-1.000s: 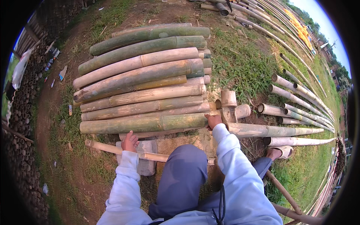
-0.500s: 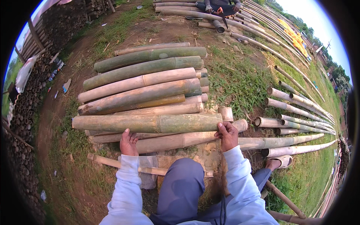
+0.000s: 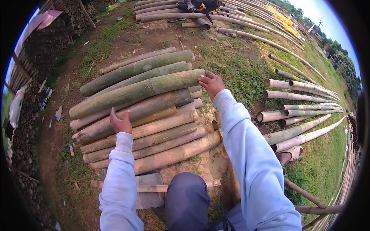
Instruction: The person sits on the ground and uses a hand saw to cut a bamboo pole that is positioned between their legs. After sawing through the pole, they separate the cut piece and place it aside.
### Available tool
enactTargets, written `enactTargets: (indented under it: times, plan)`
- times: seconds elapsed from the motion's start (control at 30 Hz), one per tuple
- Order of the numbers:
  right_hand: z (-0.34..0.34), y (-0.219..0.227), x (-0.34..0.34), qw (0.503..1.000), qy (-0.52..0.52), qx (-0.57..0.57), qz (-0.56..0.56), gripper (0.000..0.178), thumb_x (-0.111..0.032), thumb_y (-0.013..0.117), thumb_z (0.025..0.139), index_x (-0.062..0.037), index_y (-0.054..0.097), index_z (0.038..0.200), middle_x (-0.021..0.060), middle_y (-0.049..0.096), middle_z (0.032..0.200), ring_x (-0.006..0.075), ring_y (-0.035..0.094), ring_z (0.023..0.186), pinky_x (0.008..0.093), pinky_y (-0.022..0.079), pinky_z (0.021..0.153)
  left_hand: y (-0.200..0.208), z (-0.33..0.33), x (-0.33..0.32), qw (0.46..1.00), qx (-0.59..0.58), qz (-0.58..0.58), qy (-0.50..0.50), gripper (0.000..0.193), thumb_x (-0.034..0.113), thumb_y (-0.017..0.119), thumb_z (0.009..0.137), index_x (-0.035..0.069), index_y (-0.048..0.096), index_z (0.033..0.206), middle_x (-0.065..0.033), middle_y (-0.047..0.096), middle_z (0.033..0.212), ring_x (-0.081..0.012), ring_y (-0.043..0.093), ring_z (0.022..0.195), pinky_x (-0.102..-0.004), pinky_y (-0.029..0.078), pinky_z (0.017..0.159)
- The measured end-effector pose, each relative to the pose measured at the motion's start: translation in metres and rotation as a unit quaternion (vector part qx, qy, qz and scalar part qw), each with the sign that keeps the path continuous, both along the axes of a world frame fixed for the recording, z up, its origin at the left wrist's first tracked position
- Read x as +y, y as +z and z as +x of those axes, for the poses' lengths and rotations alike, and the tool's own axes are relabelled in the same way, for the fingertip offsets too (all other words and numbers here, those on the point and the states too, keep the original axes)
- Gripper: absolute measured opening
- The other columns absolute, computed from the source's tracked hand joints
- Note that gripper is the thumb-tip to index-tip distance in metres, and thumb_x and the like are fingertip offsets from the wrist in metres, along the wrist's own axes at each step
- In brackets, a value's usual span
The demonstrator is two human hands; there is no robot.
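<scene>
A thick green bamboo pole lies slanted on top of a pile of cut bamboo lengths. My right hand grips its right end, fingers at the rim. Below the same pole, my left hand is open, thumb and fingers apart, over a dark brown bamboo pole; whether it touches either pole I cannot tell. Nearer to me in the pile are several paler bamboo lengths, and two green poles lie toward its far side.
A split bamboo strip crosses a flat grey slab by my knee. Long bamboo poles spread over the grass at right. Another person sits among poles at the far side. Stacked bamboo lines the left.
The green bamboo pole has moved away from me, from the pile's near side onto its far part. Both hands reached forward with it; my left hand's fingers are now spread, below the pole.
</scene>
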State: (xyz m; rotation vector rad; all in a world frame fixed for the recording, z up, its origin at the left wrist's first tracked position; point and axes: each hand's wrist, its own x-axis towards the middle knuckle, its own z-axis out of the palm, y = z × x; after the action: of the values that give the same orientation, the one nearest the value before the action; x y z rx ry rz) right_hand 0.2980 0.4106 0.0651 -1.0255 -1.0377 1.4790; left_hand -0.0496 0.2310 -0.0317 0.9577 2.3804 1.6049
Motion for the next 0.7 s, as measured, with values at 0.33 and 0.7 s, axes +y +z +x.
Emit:
enactTargets:
  times: [0.33, 0.7]
  plan:
    - [-0.004, -0.010, 0.016, 0.989, 0.082, -0.110, 0.056, 0.082, -0.005, 0.071, 0.091, 0.0027, 0.024, 0.158, 0.0210, 0.029, 0.162, 0.0300, 0.048, 0.139, 0.0397, 0.042, 0.115, 0.020, 0.017, 0.001, 0.983, 0.169, -0.038, 0.058, 0.084, 0.025, 0.080, 0.081, 0.017, 0.037, 0.153, -0.0182, 0.031, 0.158, -0.0405, 0.033, 0.144, -0.0502, 0.029, 0.118]
    - [0.014, -0.001, -0.019, 0.989, 0.044, -0.143, 0.001, 0.084, -0.008, 0.074, 0.089, -0.0106, 0.029, 0.160, 0.0183, 0.027, 0.163, 0.0309, 0.061, 0.122, 0.0436, 0.058, 0.094, -0.001, -0.006, 0.007, 0.993, 0.027, -0.004, 0.115, 0.069, 0.026, 0.084, 0.079, -0.001, 0.046, 0.131, -0.0233, 0.048, 0.127, -0.0415, 0.044, 0.128, -0.0477, 0.038, 0.109]
